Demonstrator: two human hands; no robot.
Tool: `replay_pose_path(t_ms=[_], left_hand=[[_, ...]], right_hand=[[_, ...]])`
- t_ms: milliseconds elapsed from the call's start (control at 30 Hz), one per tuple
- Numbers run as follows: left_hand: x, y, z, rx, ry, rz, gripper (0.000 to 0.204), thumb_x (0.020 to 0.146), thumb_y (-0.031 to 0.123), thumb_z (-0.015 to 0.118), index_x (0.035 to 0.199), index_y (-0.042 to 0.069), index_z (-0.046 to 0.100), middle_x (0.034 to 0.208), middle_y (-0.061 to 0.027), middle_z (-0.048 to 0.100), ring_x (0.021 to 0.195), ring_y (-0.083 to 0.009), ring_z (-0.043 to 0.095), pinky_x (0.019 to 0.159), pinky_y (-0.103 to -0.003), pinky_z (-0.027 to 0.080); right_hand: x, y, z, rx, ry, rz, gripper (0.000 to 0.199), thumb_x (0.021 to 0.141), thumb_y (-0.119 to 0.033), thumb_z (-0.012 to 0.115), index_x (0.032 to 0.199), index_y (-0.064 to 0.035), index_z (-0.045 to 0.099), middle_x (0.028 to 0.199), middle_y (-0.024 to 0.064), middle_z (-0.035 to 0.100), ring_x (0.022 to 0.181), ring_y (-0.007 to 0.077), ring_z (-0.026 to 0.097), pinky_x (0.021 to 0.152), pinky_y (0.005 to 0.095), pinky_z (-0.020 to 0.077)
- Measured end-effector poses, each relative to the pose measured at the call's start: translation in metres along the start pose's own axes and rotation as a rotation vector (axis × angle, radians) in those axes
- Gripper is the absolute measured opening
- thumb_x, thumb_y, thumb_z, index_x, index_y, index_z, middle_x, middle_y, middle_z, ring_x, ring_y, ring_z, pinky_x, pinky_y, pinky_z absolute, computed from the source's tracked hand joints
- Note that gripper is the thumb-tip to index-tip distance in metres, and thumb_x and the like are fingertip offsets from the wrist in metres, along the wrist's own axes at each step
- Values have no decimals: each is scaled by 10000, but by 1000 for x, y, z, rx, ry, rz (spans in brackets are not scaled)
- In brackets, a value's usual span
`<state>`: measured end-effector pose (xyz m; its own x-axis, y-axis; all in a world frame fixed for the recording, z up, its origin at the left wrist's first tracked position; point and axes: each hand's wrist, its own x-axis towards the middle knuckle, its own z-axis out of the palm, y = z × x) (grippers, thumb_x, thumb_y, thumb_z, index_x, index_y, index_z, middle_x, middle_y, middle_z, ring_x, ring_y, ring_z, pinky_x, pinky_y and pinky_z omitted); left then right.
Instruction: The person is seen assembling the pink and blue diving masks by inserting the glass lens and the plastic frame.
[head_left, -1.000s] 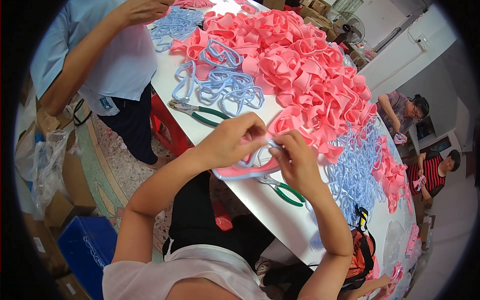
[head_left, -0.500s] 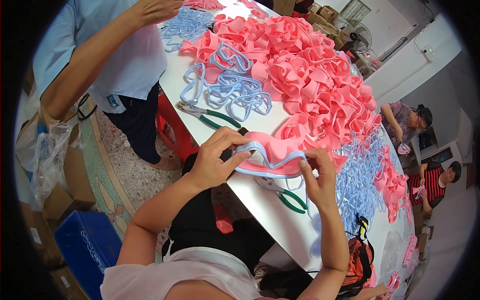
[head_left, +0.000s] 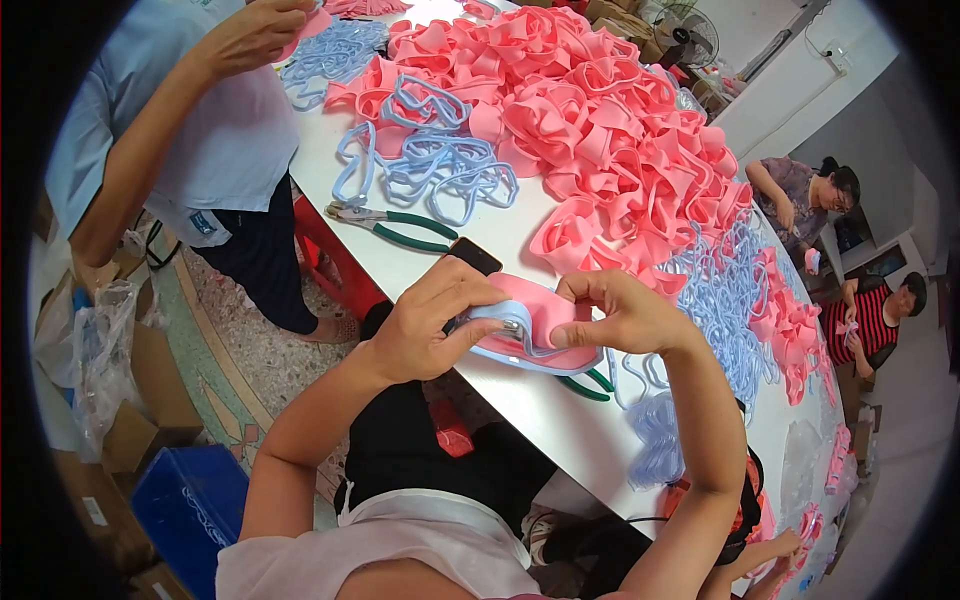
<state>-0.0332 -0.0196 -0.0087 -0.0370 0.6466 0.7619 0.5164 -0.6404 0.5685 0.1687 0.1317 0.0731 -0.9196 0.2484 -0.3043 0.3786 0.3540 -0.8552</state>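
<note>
Between my hands is a soft pink mask-shaped piece with a light-blue rim, held above the table's near edge. My left hand pinches its left end, thumb over the blue rim. My right hand grips the pink part near the middle and right, its thumb and fingers closed on it. Beneath the piece, green-handled pliers show partly, their jaws hidden. Another pair of green-handled pliers lies beyond my left hand, close to a dark phone.
A large heap of pink pieces covers the far table. Light-blue rims lie in a small pile and a bigger one at right. A co-worker's hand holds something pink. A red stool and blue bin stand left.
My right hand has shifted from the piece's right end inward toward its middle, and its fingers now press the pink part. The view has turned slightly, uncovering more of the phone.
</note>
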Motion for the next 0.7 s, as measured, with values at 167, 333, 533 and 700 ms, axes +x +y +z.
replay_pose_path(t_ms=[167,333,533,700], left_hand=[[4,0,9,55,-3,27,288,759,24,738,1027,-24,646,926,-133,628,792,-250,574,687,-318,463],[8,-6,20,197,34,94,296,743,16,739,1012,-25,622,918,-141,621,784,-275,571,678,-343,472],[12,-8,26,212,32,94,278,754,31,727,1005,-8,615,876,-129,580,811,-294,557,707,-372,468],[12,-13,-1,102,25,-101,267,751,29,732,997,-14,637,859,-126,598,784,-264,574,683,-334,472]], right_hand=[[18,2,19,-712,449,-133,205,721,-98,712,803,-14,544,751,108,572,656,262,582,597,367,457],[33,6,30,-1084,750,-132,179,697,-99,651,808,0,551,812,165,604,687,354,624,617,451,472],[44,19,21,-935,594,-19,244,721,-152,698,870,2,582,836,148,617,784,331,639,678,425,484],[19,5,12,-424,461,-231,327,804,-216,719,1015,3,598,952,138,612,891,303,627,768,395,496]])
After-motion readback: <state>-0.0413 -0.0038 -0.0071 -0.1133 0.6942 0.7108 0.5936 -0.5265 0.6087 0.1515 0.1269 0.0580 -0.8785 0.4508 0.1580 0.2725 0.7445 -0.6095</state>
